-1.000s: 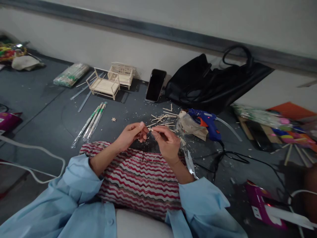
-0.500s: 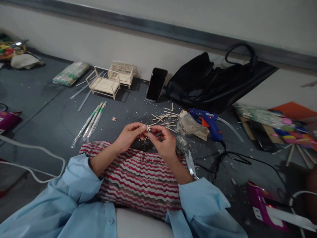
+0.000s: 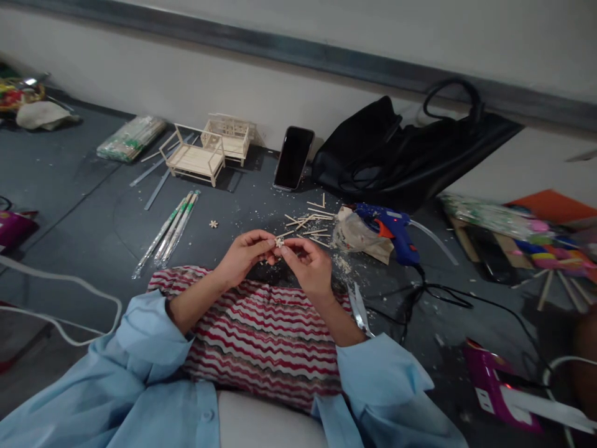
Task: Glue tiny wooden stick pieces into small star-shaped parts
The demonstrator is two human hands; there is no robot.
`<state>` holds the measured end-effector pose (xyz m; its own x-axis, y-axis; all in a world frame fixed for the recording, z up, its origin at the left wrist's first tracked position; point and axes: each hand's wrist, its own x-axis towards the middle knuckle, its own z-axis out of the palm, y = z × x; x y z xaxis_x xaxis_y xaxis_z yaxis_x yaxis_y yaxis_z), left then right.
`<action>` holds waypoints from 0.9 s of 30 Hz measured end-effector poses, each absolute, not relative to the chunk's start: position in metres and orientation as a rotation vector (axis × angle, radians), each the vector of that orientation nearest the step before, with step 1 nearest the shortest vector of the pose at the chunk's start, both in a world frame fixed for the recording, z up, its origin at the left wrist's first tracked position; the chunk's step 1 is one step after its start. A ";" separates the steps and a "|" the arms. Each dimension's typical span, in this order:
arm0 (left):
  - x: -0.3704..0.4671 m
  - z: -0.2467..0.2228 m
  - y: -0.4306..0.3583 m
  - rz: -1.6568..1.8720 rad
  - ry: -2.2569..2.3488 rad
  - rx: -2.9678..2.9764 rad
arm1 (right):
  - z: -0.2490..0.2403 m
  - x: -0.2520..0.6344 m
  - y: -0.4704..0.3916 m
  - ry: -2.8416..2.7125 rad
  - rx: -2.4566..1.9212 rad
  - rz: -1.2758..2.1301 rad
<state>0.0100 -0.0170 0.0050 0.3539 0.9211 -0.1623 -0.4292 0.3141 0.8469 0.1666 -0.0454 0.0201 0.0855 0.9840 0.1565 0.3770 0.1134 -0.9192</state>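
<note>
Flower-shaped piece of pale wood (image 3: 279,242): held up over the dark grey table (image 3: 60,168), between the two hands.
Left hand (image 3: 245,256): fingers nearly closed, the piece pinched at its nine o'clock side.
Right hand (image 3: 311,266): fingers nearly closed too, the piece gripped at its three o'clock side.
Step in hand: the small piece is apparently being pressed or adjusted at the fingertips.
Next move: a light, even pinch seems called for, since so small a piece could easily be dropped.
Loose flower-shaped wooden piece (image 3: 213,224): laid between nine and ten o'clock of the held one.
Short pale wooden sticks (image 3: 305,221): scattered near two o'clock.
Blue glue gun with orange trigger (image 3: 401,233): rested at three o'clock.
</note>
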 end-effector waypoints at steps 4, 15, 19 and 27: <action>0.010 0.004 -0.017 1.019 0.724 0.778 | 0.016 0.166 -0.043 -1.364 -1.407 0.975; 0.007 0.004 -0.016 0.966 0.726 0.868 | 0.016 0.168 -0.043 -1.387 -1.412 0.943; 0.006 0.004 -0.016 0.981 0.753 0.911 | 0.019 0.169 -0.044 -1.497 -1.416 0.828; 0.006 0.001 -0.015 0.987 0.740 1.005 | 0.022 0.167 -0.046 -1.584 -1.403 0.719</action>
